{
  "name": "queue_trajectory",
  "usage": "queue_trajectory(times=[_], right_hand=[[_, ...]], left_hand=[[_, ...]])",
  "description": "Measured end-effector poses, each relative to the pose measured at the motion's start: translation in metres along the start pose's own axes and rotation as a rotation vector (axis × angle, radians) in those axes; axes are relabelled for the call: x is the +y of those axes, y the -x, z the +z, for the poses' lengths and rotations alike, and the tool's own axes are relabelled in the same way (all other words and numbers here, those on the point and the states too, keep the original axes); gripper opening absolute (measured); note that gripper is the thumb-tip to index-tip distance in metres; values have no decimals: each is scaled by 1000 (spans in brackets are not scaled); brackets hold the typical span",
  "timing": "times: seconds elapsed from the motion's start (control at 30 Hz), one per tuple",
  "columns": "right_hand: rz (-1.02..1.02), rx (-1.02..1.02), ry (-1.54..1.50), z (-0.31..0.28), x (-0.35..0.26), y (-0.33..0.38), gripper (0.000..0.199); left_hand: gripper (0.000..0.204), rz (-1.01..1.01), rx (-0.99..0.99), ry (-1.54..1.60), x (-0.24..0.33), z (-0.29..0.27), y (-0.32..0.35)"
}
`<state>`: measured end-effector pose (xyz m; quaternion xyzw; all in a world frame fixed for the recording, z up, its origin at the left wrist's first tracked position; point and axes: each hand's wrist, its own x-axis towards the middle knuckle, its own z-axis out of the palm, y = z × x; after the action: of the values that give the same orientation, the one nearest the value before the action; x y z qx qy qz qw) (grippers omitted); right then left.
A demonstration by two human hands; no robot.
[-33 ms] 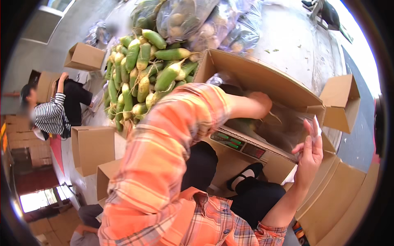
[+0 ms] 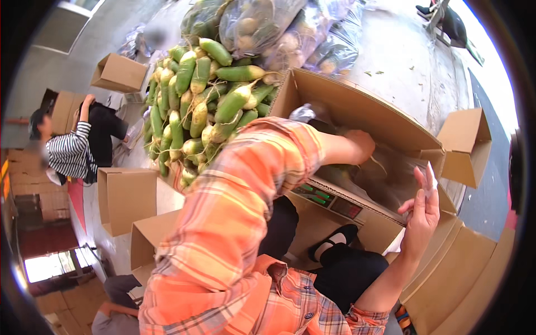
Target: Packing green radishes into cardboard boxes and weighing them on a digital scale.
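Note:
My left hand (image 2: 360,146) reaches down into an open cardboard carton (image 2: 368,109). Its fingers are closed round what looks like a radish, mostly hidden, with a thin pale root (image 2: 379,163) sticking out. A clear plastic bag (image 2: 391,173) lines the carton, and its contents are blurred. At the carton's near right corner my right hand (image 2: 422,209) is raised, palm up, with some fingers stretched and others loosely bent; I see nothing in it. Left of the carton lies a large pile of green radishes (image 2: 195,97) with pale ends and stringy roots.
Beneath the carton's near side shows a scale panel (image 2: 329,202) with green keys. Filled plastic bags (image 2: 290,39) stand behind the pile. Cartons stand at left (image 2: 127,201) and right (image 2: 463,142). A person in a striped top (image 2: 70,148) sits at far left.
The whole view has shifted slightly right and down. Both hands keep nearly the same places relative to the carton.

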<state>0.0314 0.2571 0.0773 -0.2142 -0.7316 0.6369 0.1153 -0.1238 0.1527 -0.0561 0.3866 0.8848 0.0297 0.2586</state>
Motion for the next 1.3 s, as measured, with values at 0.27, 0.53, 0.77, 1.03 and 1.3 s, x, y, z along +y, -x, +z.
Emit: queue_trajectory(times=[0.27,0.53,0.77,1.03,1.3], right_hand=[[32,8,56,0,10,-1,38],[-21,26,102,-6,28,-9,33],[-62,16,176,-22,45,-17,28],[-127,43,303,-15,48,-23,24],[-174,98,389,-21,56,-29,22]], left_hand=[[31,275,-225,52,-10,-59,55],[20,220,1095,622,-40,-47,253],[18,-761,1108,1433,-123,163,336],[18,-1049,692,1226,-126,358,366],[18,-1240,667,1325,-142,373,371]])
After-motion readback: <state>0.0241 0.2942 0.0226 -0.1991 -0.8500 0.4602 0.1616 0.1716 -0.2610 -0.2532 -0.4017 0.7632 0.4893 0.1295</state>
